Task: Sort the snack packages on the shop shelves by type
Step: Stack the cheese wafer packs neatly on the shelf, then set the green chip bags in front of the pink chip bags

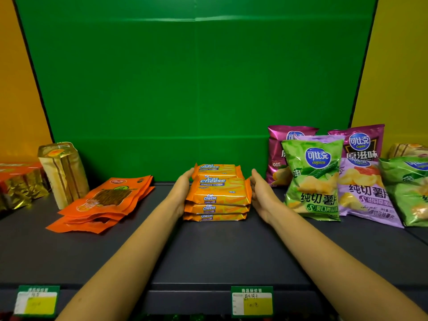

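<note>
Head view: wafer stack [217,193] sits mid-frame on the dark shelf [208,251], several orange Cal Cheese packs piled flat, the top one set further back than the rest. Left hand [183,188] is flat against the stack's left side, fingers straight and together, nothing curled round a pack. Right hand [261,193] mirrors it at the stack's right edge, palm inward, fingers straight and relaxed; can't tell if it's in contact or just beside. Both forearms run in from the bottom of the frame. Left of centre: orange pouches [108,200] in a loose fanned pile, lying flat, apart from the stack. Further left a gold pack [62,172] stands upright, touching the pile's back corner. Foil packs [18,181] at far left edge. Right of centre: green chip bag [312,177] stands in front, near the right hand, overlapping a lilac chip bag [363,191] beside it. Two magenta bags [363,142] stand behind those. Second green bag [407,191] cut off by the right edge. Green back panel [196,77] fills upper frame. Price tags [252,301] on the shelf's front lip, bottom of frame; writing too small to read.
</note>
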Available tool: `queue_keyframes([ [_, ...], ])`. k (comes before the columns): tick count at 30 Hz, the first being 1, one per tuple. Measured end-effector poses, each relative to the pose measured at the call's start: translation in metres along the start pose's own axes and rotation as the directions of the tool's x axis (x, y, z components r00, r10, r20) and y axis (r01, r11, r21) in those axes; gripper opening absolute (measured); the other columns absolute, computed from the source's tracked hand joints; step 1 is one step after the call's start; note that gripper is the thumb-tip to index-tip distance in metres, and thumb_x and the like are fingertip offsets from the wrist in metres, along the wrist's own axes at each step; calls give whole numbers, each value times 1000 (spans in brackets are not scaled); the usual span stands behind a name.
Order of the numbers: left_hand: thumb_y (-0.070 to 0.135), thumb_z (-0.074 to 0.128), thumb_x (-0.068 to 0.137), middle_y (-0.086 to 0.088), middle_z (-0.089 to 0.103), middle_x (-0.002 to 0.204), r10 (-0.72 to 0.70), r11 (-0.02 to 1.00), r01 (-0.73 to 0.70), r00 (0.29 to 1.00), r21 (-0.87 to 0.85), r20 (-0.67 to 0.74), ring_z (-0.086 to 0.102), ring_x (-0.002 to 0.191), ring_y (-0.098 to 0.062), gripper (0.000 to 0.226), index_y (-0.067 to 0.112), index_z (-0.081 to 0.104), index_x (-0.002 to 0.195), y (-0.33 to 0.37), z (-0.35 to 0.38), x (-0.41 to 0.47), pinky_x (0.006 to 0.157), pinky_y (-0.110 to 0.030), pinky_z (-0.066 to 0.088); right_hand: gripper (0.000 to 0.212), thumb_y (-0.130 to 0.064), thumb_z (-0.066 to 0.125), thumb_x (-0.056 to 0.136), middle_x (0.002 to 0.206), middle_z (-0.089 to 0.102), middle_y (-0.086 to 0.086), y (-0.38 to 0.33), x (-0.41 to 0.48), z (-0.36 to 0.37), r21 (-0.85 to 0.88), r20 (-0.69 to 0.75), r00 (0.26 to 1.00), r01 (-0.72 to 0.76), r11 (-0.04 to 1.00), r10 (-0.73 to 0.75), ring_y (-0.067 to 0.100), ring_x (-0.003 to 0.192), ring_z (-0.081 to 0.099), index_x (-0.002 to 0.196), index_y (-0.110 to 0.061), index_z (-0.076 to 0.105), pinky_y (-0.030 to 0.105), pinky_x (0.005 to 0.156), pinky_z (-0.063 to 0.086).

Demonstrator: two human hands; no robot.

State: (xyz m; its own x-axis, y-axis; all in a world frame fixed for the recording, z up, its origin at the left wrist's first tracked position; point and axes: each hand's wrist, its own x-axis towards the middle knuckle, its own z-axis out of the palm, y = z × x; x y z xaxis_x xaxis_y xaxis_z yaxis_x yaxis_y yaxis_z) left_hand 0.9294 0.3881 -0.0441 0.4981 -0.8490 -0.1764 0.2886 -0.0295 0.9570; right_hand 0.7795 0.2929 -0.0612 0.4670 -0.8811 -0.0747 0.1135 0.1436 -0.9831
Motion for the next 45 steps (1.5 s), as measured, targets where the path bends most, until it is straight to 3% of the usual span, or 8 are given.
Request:
queue_keyframes([
  [2,46,37,94,-11,75,71,17,1000,-17,999,-24,27,72,61,-24,45,12,66,90,-1,-3,11,76,-39,52,51,-46,22,99,47,66,-6,1,5,2,59,29,999,-34,998,33,5,52,63,73,-17,55,26,61,42],
  [12,30,37,99,-5,71,54,-9,999,9,1000,31,12,68,46,-17,30,12,60,90,-3,-7,23,61,-34,51,62,-59,19,94,89,68,7,1,7,6,84,113,993,-26,996,16,20,83,63,97,-15,63,30,78,47],
  [15,30,38,98,-5,73,57,-15,999,13,999,41,38,69,49,-17,33,11,63,85,-2,-11,23,66,-35,51,71,-59,17,94,122,62,15,-3,0,5,64,119,993,-23,998,15,25,104,61,133,-8,48,34,92,44],
  [19,22,42,95,-14,70,111,152,962,-123,983,245,-101,65,104,-19,32,4,61,114,8,-17,18,95,-33,41,66,-48,21,98,152,32,12,-17,-11,0,-9,9,999,34,999,-34,22,140,33,147,-4,22,33,115,24],
  [21,13,44,94,-15,58,130,379,886,-282,898,368,-225,50,124,-25,33,1,56,122,15,-20,9,99,-29,34,56,-39,30,99,150,36,9,-20,-21,-8,-100,-27,997,73,992,-76,20,139,34,144,-6,31,32,112,25],
  [25,3,45,89,-4,64,85,656,714,-561,745,418,-121,58,86,-19,23,14,61,78,28,-1,-28,69,-8,42,36,-17,42,97,134,52,7,-28,-59,-35,-280,22,979,201,939,-203,18,126,47,132,-10,48,29,103,36],
  [35,13,60,87,10,54,81,600,629,-650,755,427,265,47,71,-3,10,20,52,88,-18,142,-81,64,-11,38,31,3,51,88,84,66,-1,-59,-98,-180,-518,-109,827,427,742,-552,10,79,61,75,-23,63,20,76,46],
  [45,20,87,60,-4,53,126,432,782,-408,900,470,61,55,108,-16,92,8,32,133,-69,218,-46,92,-30,46,32,-18,70,78,115,60,12,-58,-63,-320,-872,-251,720,122,474,-647,30,111,53,107,-8,64,34,88,36],
])
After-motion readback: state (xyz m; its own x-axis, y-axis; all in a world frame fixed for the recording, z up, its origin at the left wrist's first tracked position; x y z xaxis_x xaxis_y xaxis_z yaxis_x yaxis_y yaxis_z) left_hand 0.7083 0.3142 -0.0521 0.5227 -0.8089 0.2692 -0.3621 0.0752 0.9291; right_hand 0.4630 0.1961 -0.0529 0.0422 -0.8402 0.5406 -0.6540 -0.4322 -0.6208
